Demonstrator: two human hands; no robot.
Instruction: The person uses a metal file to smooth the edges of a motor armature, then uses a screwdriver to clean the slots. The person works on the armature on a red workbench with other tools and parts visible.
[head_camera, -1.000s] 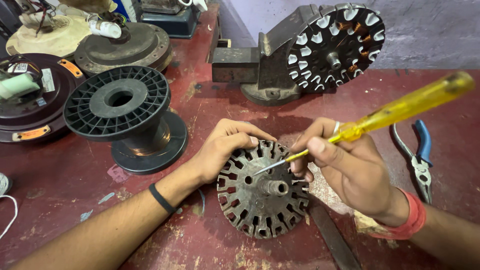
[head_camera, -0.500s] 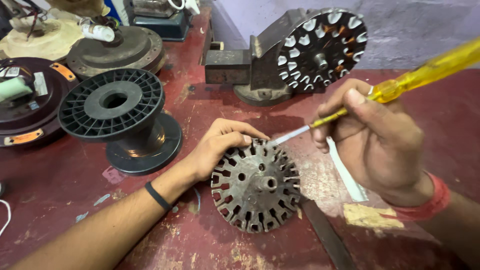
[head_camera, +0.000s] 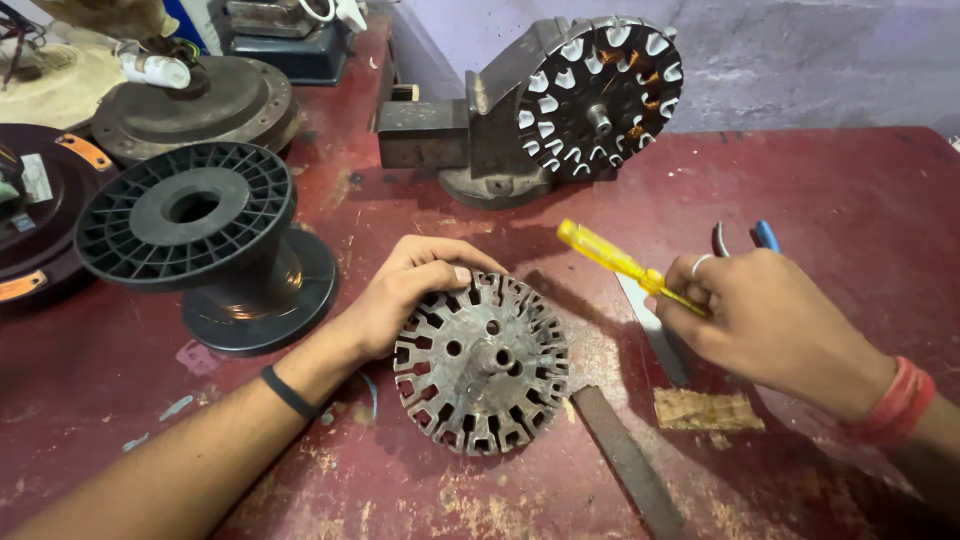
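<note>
Spool (head_camera: 195, 225) left of stator core (head_camera: 483, 361); vise (head_camera: 470, 130) behind; file (head_camera: 630, 460) right.

A worn, dark-red painted workbench top (head_camera: 820, 190) fills most of the view, its paint scratched and chipped to pale patches near the front edge. Behind it rises a rough, pale grey-violet plastered wall (head_camera: 800, 60). Soft, even light falls across the surface, leaving only faint shadows.
</note>
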